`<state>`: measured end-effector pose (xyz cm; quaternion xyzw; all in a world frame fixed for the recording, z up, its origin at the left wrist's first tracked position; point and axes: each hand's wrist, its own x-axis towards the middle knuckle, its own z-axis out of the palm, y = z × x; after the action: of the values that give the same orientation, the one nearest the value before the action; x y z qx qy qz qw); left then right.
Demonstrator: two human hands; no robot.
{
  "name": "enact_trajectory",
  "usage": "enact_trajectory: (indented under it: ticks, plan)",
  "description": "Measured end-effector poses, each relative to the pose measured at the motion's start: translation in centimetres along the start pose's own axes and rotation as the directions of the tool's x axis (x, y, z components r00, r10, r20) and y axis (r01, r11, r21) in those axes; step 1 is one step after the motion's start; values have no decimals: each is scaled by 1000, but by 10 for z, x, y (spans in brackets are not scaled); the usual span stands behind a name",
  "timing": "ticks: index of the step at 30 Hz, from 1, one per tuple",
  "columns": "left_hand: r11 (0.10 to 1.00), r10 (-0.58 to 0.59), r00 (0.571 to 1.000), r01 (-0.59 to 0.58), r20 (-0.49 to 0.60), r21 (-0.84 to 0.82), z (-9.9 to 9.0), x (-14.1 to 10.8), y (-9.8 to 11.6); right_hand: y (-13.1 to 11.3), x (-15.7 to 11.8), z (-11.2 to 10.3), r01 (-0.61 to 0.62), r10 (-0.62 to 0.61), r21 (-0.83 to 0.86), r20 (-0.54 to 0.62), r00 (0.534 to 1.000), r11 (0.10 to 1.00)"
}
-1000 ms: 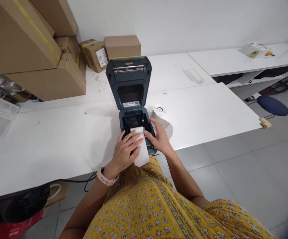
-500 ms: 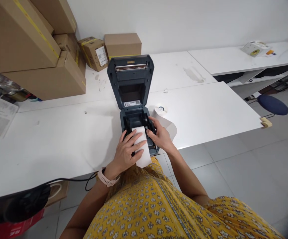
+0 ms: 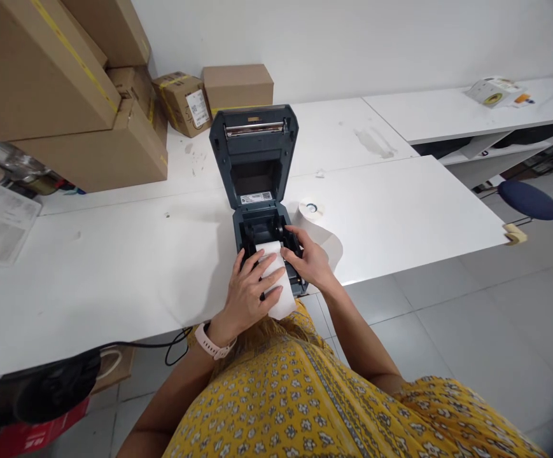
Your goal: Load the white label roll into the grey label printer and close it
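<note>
A dark grey label printer (image 3: 258, 152) stands on the white table with its lid raised. From its open body a white paper strip (image 3: 280, 296) hangs over the front edge. My left hand (image 3: 250, 286) lies on the strip with its fingers spread, touching the paper. At the printer's right side is my right hand (image 3: 308, 257), thumb and forefinger apart at the inner edge beside the strip; its other fingers are partly hidden. A roll of labels (image 3: 311, 208) with a loose trailing strip rests on the table behind my right hand.
Cardboard boxes (image 3: 99, 149) are stacked at the back left, with smaller ones (image 3: 238, 86) behind the printer. A clear plastic bin (image 3: 2, 219) is at the far left. A black cable (image 3: 137, 345) runs below the table's front edge. A blue stool (image 3: 528, 200) stands at right.
The whole view has shifted slightly, so things appear a little further right. Both hands keep nearly the same places on the printer and the paper.
</note>
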<state>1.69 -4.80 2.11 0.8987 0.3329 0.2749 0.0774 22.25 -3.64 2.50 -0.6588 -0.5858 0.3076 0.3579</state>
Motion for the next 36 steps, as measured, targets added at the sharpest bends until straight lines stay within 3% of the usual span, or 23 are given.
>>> enact_trajectory:
  ticks: [5,10,15,23,36]
  plan:
    - [997,-43,999,44,-15,70,2,-5,16,0,0,1,3,-3,1,-5,1000,1000]
    - [983,20,999,-12,-41,181,6,-11,27,3,0,1,0,0,6,-11,1000,1000]
    - [966,42,998,-51,40,253,5,-18,38,5,-1,1,26,-25,33,-13,1000,999]
    - [971,-9,989,-27,150,237,4,-19,48,6,-2,1,-8,8,84,-4,1000,996]
    - [990,-35,985,11,170,141,8,-22,48,14,0,7,-2,6,202,-20,1000,979]
